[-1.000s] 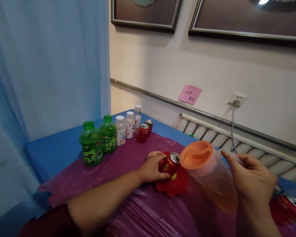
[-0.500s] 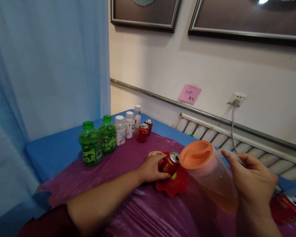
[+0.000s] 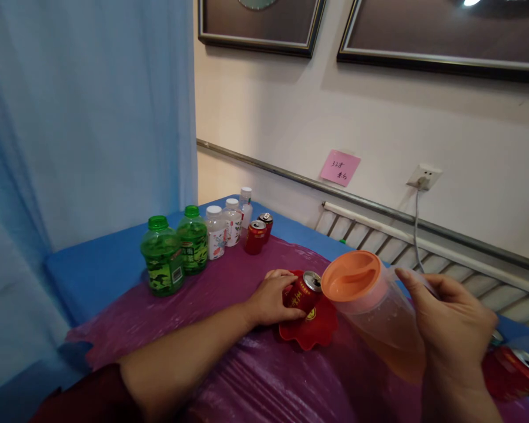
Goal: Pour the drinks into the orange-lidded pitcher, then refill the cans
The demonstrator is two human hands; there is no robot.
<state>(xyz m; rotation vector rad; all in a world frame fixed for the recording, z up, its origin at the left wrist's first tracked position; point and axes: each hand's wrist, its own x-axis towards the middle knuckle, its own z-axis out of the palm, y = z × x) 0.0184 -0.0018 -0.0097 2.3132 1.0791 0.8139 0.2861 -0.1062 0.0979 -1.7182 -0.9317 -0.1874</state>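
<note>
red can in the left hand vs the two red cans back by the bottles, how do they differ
The held can is tilted, gripped by the left hand over the red dish; the two back cans stand upright and untouched on the purple cover. The held can sits apart; the back cans end the bottle row. All are red with silver tops.

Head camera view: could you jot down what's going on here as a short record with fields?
Left hand: the left hand grips a red can, tilted, over a red dish
Right hand: the right hand holds a clear pitcher with an orange lid, tipped toward the can
Pitcher contents: orange-brown liquid
Surface: purple plastic sheet over a blue cover
Back row: two green bottles, white bottles, two red cans
Far right: another red can lying on its side
Wall: pink note, socket
</note>
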